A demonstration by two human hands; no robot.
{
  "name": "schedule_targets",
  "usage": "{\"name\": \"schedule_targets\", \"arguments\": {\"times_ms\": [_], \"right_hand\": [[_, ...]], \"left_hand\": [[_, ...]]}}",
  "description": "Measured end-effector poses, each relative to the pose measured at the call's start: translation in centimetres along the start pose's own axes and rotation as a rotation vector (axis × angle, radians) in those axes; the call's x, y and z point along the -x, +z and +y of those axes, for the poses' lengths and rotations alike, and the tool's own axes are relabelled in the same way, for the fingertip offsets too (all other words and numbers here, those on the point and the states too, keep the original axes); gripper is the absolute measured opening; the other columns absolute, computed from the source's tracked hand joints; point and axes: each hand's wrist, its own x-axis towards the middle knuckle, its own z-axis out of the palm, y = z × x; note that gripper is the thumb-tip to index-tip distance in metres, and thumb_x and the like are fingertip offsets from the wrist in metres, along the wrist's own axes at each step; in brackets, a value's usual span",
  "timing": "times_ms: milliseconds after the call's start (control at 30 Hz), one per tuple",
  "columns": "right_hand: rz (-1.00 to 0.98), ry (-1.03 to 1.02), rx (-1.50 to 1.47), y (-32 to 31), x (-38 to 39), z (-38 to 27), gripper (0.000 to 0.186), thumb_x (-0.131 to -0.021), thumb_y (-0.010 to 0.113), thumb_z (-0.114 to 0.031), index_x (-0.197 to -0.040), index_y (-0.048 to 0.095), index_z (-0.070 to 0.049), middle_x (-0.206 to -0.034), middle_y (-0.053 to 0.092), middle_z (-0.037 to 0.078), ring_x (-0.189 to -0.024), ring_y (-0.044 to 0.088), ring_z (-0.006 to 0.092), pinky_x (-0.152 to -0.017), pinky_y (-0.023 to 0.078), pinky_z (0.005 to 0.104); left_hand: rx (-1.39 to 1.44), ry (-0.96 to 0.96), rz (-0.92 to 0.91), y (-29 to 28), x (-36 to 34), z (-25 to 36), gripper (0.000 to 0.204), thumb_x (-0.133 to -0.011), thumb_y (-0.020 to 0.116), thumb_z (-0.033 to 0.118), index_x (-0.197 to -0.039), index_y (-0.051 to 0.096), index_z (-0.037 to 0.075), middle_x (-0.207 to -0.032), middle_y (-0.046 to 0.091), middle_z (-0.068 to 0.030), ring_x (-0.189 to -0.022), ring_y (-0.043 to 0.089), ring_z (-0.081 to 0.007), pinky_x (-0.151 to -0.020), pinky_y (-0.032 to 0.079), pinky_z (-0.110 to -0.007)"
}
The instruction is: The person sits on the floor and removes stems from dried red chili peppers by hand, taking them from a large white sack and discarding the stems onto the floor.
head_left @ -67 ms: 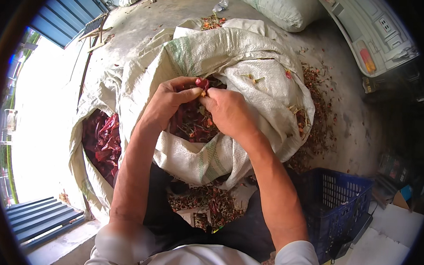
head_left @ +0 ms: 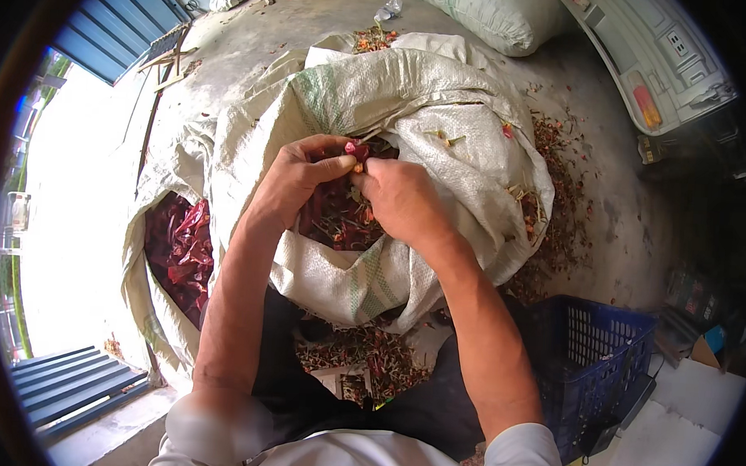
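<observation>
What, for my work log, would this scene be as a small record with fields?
Left hand: pinching a dark red pod between thumb and fingers
Right hand: curled at the pod's right side, grip partly hidden
Below hands: open white woven sack, reddish plant matter inside
Person's left: second sack with red pods
Person's right: blue crate
Floor: scattered reddish debris

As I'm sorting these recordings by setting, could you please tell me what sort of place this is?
Probably a garage or storeroom used as a workspace, opening onto daylight: it has a concrete floor, blue ribbed metal panels by the opening, and woven sacks holding dried-looking red chilies.
</observation>
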Motion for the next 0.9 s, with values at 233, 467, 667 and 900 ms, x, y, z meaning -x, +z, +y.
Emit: {"name": "schedule_targets", "arguments": {"times_ms": [233,467,667,900], "right_hand": [[0.07,0.073,-0.155,-0.1,-0.1,0.3,0.033,-0.093,0.068,-0.032,-0.093,0.067,0.001,-0.08,0.069,0.021,-0.075,0.069,0.0355,-0.067,0.052,0.0442],[0.156,0.243,-0.498,0.3,-1.1,1.2,0.041,-0.093,0.069,-0.039,-0.093,0.069,0.002,-0.075,0.069,0.017,-0.066,0.065,0.0229,-0.061,0.051,0.0369],[0.144,0.327,-0.502,-0.4,-1.1,0.6,0.04,-0.093,0.067,-0.037,-0.091,0.07,0.003,-0.075,0.07,0.019,-0.067,0.067,0.0251,-0.062,0.051,0.0371],[0.385,-0.091,0.002,0.3,-0.7,0.0,0.023,-0.094,0.062,-0.023,-0.086,0.064,-0.002,-0.077,0.067,0.018,-0.072,0.067,0.0367,-0.064,0.053,0.0423]], "left_hand": [[-0.357,0.225,0.04,-0.9,-0.7,-1.4,0.021,-0.089,0.069,0.002,-0.11,0.064,0.002,-0.095,0.07,-0.0054,-0.085,0.065,-0.0103,-0.078,0.053,-0.026],[-0.587,0.374,0.069,0.9,-0.4,-1.2,0.023,-0.088,0.068,0.001,-0.11,0.064,0.004,-0.092,0.07,-0.0045,-0.089,0.065,-0.0113,-0.083,0.052,-0.029],[-0.589,0.39,0.023,1.2,0.1,-0.7,0.027,-0.088,0.068,0.002,-0.115,0.064,0.003,-0.099,0.07,-0.0068,-0.093,0.065,-0.013,-0.085,0.052,-0.03],[-0.781,0.362,0.066,1.6,0.1,0.5,0.027,-0.087,0.069,0.009,-0.112,0.067,0.0,-0.097,0.07,-0.0119,-0.092,0.069,-0.0212,-0.084,0.053,-0.034]]}}
